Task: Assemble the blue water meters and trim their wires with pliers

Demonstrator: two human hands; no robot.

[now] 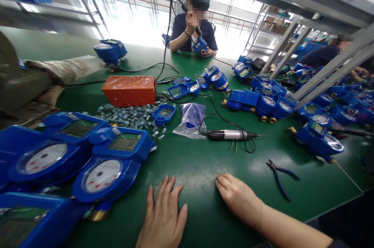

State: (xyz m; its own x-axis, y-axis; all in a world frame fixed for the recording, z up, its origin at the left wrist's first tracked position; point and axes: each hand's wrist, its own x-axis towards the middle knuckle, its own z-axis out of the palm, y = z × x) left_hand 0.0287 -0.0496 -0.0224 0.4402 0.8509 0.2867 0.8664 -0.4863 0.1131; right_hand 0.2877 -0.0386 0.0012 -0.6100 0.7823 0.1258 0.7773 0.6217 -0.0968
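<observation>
My left hand (163,215) lies flat on the green table with its fingers spread and nothing in it. To its left stands a blue water meter (101,176) with a round dial and a small display. My right hand (238,197) rests on the table, its fingers curled together; no object shows in it, and the thumb is hidden. Right of that hand lie cutting pliers (277,178) with blue handles, jaws pointing away from me. Beyond both hands is an electric screwdriver (230,135), corded, with a silver-and-black body. Beside it sits a clear bag (191,121) of small blue-purple parts.
An orange box (128,91) with cables stands behind a heap of small pale-blue parts (125,116). More blue meters (265,101) crowd the right side. A co-worker (193,25) sits opposite, holding a meter. Grey metal posts (330,66) rise at the right.
</observation>
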